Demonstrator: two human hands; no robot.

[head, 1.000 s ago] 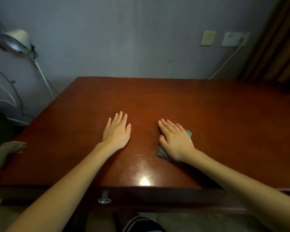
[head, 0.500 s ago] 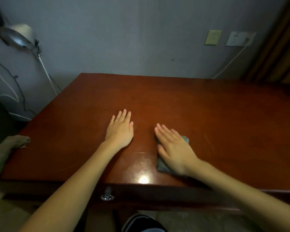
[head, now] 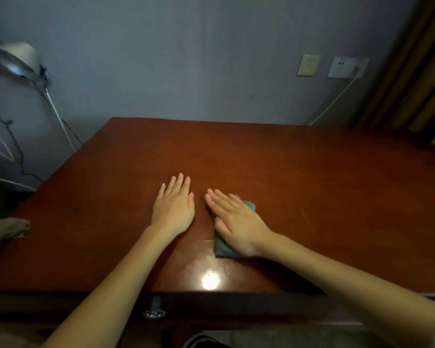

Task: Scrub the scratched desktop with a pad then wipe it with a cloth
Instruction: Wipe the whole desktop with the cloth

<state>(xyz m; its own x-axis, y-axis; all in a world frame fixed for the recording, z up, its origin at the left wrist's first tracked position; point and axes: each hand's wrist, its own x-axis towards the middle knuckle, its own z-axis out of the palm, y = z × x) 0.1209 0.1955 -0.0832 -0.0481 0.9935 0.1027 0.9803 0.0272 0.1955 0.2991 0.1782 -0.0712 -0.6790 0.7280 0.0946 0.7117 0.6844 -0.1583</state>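
Observation:
A reddish-brown wooden desktop (head: 312,187) fills the middle of the view, with a faint pale scratch (head: 305,216) to the right of my hands. A grey-green folded pad or cloth (head: 222,248) lies near the front edge. My right hand (head: 236,222) lies flat on top of it with straight fingers, pressing it to the wood and hiding most of it. My left hand (head: 174,207) rests flat on the bare desktop just to its left, fingers straight and holding nothing.
A metal desk lamp (head: 13,61) with cables stands off the desk's left side. Wall sockets (head: 347,67) with a white cord and a brown curtain (head: 412,71) are at the back right. A drawer lock (head: 154,313) sits below the front edge. Another person's foot (head: 8,228) rests at the left edge.
My right hand has slid the pad leftwards across the desktop, closing the gap to my left hand, which stays flat in place. The view has shifted slightly.

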